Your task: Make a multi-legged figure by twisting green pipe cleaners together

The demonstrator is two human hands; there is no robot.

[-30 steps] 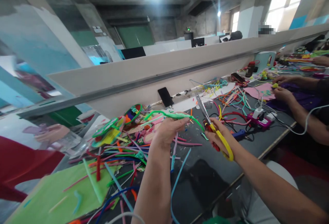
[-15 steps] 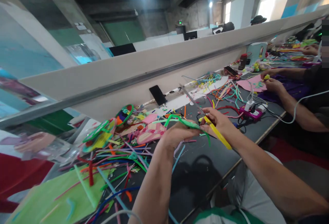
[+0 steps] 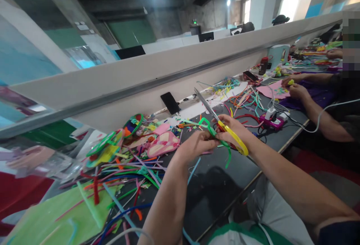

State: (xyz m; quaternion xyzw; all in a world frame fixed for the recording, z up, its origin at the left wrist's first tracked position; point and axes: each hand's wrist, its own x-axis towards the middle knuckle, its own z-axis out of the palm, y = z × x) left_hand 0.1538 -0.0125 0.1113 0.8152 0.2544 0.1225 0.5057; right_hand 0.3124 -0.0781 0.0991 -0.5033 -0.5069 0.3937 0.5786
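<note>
Adjoining pale partition (image 3: 112,78): cluttered dark table (image 3: 239,172).

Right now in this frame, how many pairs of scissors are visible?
1. The yellow-handled scissors are in the right hand, blades pointing away from the person. Others may be hidden in the craft pile.

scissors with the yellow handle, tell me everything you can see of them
The long scissors have slim, grey, metallic-looking blades and a smooth yellow handle, plastic by its look, with some red beside it. The bare right hand holds them by the handle, its fingers hiding part of it. They slant above the dark table, tips pointing up and left in the picture, blades apparently near closed. Whether they touch the bent, fuzzy green strip is unclear.
</note>
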